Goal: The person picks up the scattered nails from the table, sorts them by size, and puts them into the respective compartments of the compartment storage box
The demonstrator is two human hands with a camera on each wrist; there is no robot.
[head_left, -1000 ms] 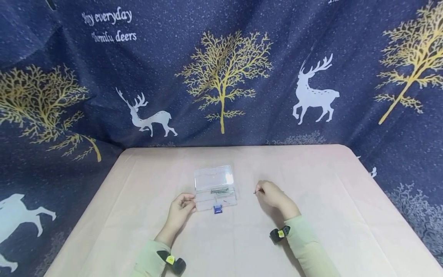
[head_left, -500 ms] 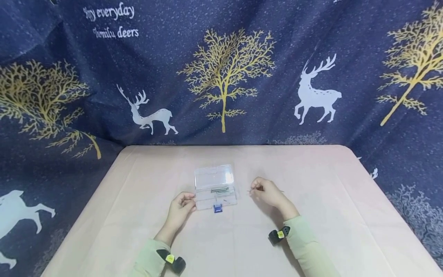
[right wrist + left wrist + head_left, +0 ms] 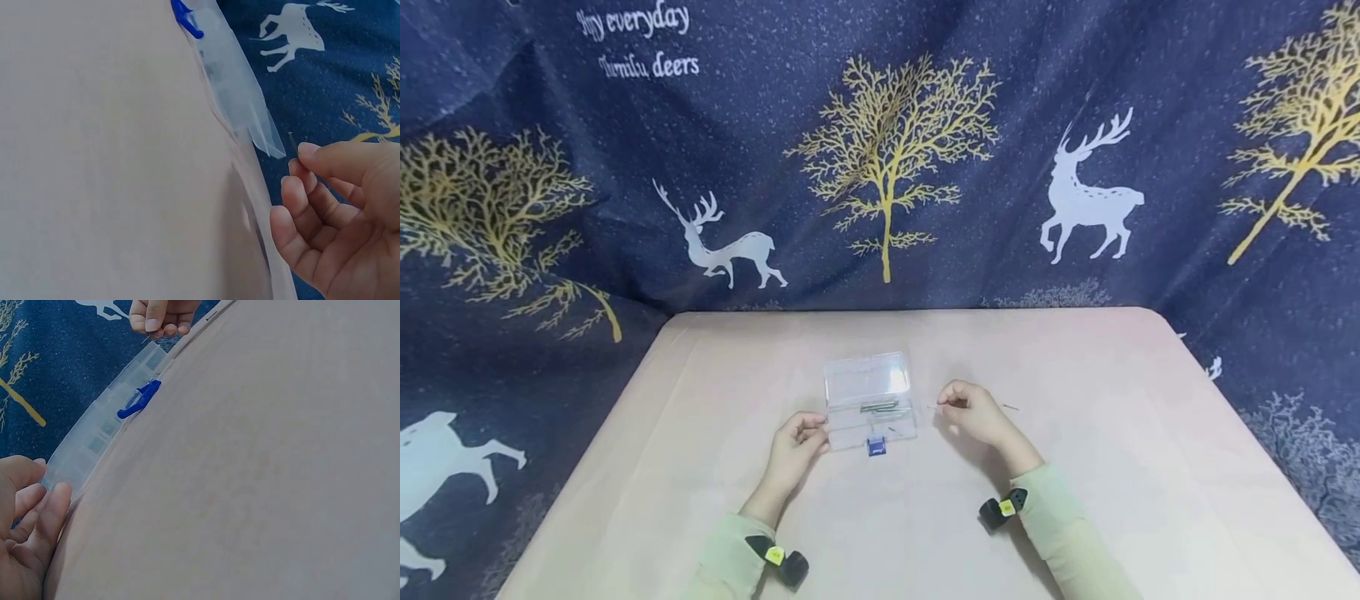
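A clear plastic compartment box [image 3: 850, 438] lies on the table with its lid [image 3: 867, 377] raised at the back and a blue latch [image 3: 876, 447] in front. Slender dark nail-like pieces [image 3: 880, 407] lie in its rear compartment; one small piece [image 3: 892, 429] is in a front compartment. My left hand [image 3: 795, 443] holds the box's left end between fingers and thumb. Right of the box, my right hand [image 3: 973, 412] pinches a thin nail [image 3: 292, 141] between thumb and index finger, its small head pointing out. The fingers hide the rest of the nail.
Another thin nail-like piece [image 3: 1011, 407] lies on the table just beyond my right hand. The pale pink cloth [image 3: 910, 533] covers the table. Behind it hangs a dark blue curtain [image 3: 820, 108] printed with deer and trees.
My right hand has moved a little left, toward the box, with the nail in its pinch. The piece lying beyond the hand shows more now. My left hand stays at the box.
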